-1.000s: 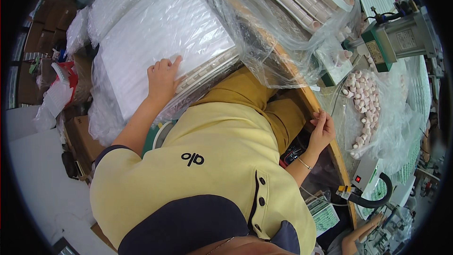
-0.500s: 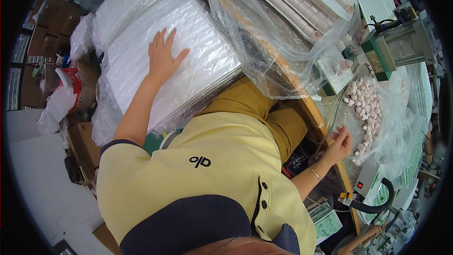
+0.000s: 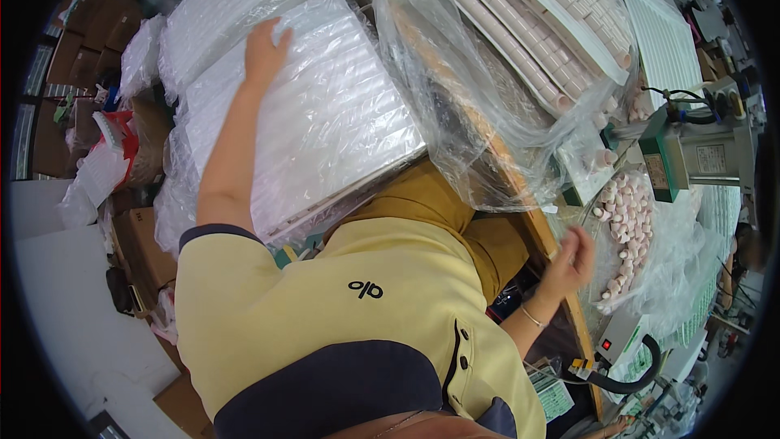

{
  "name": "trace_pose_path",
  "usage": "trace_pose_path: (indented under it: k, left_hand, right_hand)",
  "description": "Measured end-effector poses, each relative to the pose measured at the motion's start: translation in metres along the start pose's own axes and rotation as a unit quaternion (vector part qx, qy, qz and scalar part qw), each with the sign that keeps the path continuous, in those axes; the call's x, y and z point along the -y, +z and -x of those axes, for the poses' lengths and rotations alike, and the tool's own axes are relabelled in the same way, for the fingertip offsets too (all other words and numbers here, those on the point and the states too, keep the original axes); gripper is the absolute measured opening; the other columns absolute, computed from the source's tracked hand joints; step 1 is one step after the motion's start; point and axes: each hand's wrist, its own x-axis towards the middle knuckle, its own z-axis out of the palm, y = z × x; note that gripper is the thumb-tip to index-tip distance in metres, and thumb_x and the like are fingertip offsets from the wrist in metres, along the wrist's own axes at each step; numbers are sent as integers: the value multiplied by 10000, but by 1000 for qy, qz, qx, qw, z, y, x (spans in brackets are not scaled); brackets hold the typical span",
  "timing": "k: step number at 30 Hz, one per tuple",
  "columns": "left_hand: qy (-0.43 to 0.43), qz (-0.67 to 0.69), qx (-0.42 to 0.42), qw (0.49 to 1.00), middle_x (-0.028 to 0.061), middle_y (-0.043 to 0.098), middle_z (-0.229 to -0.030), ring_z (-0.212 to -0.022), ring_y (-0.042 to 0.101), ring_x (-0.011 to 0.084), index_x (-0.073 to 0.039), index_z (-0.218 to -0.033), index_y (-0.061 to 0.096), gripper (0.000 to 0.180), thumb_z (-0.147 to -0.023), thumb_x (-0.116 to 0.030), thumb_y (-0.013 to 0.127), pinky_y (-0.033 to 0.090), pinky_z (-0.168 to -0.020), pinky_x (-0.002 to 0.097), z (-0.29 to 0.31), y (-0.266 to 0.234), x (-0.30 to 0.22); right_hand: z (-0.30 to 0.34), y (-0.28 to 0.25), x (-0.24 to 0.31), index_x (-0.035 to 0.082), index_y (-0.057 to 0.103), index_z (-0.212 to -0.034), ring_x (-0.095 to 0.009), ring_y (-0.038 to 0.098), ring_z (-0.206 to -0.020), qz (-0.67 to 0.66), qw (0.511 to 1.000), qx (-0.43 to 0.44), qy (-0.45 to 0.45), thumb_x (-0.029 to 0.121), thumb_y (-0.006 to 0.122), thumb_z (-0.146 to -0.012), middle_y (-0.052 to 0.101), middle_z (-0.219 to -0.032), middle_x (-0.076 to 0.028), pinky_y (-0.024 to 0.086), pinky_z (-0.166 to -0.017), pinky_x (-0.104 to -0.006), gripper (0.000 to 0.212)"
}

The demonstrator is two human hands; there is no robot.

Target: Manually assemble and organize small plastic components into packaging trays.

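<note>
A stack of white ribbed sheets (image 3: 325, 114), wrapped in clear plastic, lies across the left of the view beside my lap. My left hand (image 3: 266, 55) rests at its far left part, thumb apart from the bent fingers, with nothing visible in it. My right hand (image 3: 571, 262) hovers by the wooden edge of the workbench (image 3: 578, 317), slightly blurred. Its fingers are loosely bent and apart, and I see nothing held. Just right of it, a heap of small pale pink cylindrical pieces (image 3: 627, 215) lies on clear plastic.
Long rows of pale pink tubular pieces (image 3: 520, 53) lie in a clear plastic bag at the far right. A green and grey machine (image 3: 662, 167) stands beyond the heap. Nearer is a white box with a red switch (image 3: 621, 337) and a black hose. Cardboard boxes (image 3: 101, 24) stand left.
My left hand has slid farther across the wrapped stack, and its spread fingers are now more bent. My right hand has shifted slightly nearer and left. The whole view has tilted a little.
</note>
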Motion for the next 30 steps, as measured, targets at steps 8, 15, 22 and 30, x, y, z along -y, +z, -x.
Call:
trace_pose_path:
  k: [8,15,22,30]
  left_hand:
    - [-171,-51,287,941,167,574,-1207,-1112,553,305,-66,-1233,543,535,-796,-356,648,428,-948,367,-59,6,94]
    - [-99,-15,355,930,142,611,-1133,-985,587,260,-71,-1175,590,459,-782,-293,672,453,-872,331,-65,-17,100]
    - [-102,131,405,899,57,622,-890,-835,563,159,-41,-1117,622,295,-824,-70,607,449,-754,289,-71,-25,106]
    - [-142,99,603,779,76,622,-972,-867,560,114,-8,-1111,597,301,-818,-80,610,451,-769,254,-51,-28,102]
  right_hand:
    - [-2,177,101,176,534,-1246,-355,413,-1213,23,854,417,-309,125,775,-628,428,-1351,-118,353,-984,-441,665]
    - [9,213,90,146,610,-1147,-312,439,-1208,-54,828,447,-333,-21,678,-628,480,-1311,-108,373,-955,-446,550]
    - [-15,185,131,134,699,-974,-265,545,-1078,-105,841,361,-389,13,635,-676,611,-1141,-74,418,-844,-377,328]
    - [-6,167,161,102,694,-936,-260,553,-1084,-196,802,344,-448,135,624,-693,612,-1171,-71,445,-813,-357,255]
